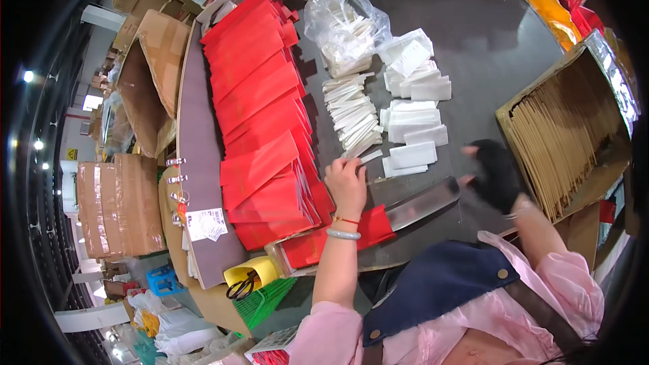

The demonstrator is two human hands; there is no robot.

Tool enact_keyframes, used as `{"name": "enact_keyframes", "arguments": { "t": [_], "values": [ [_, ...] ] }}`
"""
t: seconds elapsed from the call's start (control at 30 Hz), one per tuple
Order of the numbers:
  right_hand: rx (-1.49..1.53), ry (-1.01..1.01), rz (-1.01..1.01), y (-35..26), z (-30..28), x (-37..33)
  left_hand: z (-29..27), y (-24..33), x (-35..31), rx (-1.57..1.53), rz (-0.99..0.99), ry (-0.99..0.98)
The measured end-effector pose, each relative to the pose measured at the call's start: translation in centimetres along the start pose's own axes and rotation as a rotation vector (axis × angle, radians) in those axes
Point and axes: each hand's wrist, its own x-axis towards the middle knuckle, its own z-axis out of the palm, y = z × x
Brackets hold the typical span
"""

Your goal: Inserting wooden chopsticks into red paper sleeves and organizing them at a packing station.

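My left hand point(345, 182) is at the near end of a row of narrow white folded slips point(353, 115). Its fingers are curled together on a white slip point(371, 157), partly hiding it. Below that wrist lies a red paper sleeve point(370, 228), with a shiny grey flat strip point(424, 203) sticking out of its right end. My right hand point(497, 174), in a black fingerless glove, hovers off the strip's far end. It is slightly blurred, its bare fingertips apart with nothing visible between them.
Overlapping red sleeves point(260, 101) fill the table's left side. Wider white folded papers point(414, 125) lie in piles beyond my hands, near a clear plastic bag point(345, 23) of slips. A carton point(574, 128) packed with brown cardboard pieces stands right. Black-handled scissors point(242, 286) sit in a yellow holder point(260, 269).
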Motion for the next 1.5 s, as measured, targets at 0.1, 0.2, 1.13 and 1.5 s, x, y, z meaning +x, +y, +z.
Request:
{"name": "enact_keyframes", "arguments": {
  "t": [0.1, 0.2, 1.13, 1.5],
  "values": [
    [-0.075, 0.314, 0.282, 10.5, -5.5, -6.0, 0.6, -0.9, 1.9, 0.071, 0.051, -0.115],
    [-0.124, 0.436, 0.563, 19.0, -11.1, -13.0, 1.2, 0.4, 2.4, 0.053, 0.203, -0.031],
    [0.203, 0.585, 0.556, 13.5, -10.5, -9.5, 3.6, 5.3, 1.8, -0.353, 0.178, -0.208],
    [0.214, -0.069, 0.095, 1.1, -3.0, -1.4, -1.6, 7.1, -3.1, -0.429, 0.164, -0.485]
  ]
}}
